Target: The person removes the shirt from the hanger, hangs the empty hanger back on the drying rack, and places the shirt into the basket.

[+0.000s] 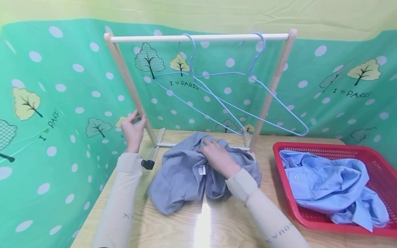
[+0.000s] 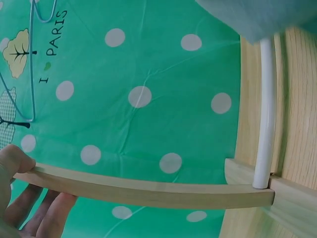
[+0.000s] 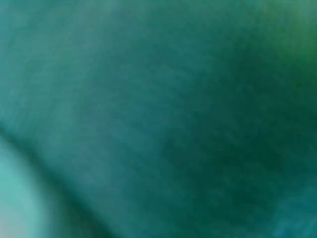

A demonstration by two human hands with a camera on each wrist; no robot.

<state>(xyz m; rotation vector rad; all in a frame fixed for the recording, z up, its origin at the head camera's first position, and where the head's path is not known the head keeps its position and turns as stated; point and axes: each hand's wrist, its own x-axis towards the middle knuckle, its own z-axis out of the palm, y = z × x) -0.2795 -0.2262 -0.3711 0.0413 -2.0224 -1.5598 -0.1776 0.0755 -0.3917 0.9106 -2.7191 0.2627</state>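
A small wooden clothes rack (image 1: 276,81) stands at the back of the table. My left hand (image 1: 133,132) holds its left post (image 2: 148,191), thumb on one side and fingers on the other. In front of the rack lies a crumpled grey shirt (image 1: 180,175) with a white label (image 1: 202,169) showing. My right hand (image 1: 217,156) grips the shirt's upper part near the label, fingertips partly hidden in the folds. The right wrist view is filled with blurred, dark cloth. Two blue wire hangers (image 1: 214,94) hang from the rack's white top rod (image 1: 223,38).
At the right, a red plastic basket (image 1: 283,187) contains a light blue shirt (image 1: 328,182). A green polka-dot cloth (image 1: 62,151) closes off the back and left side. The rack's white lower bar (image 2: 266,114) runs low behind the grey shirt.
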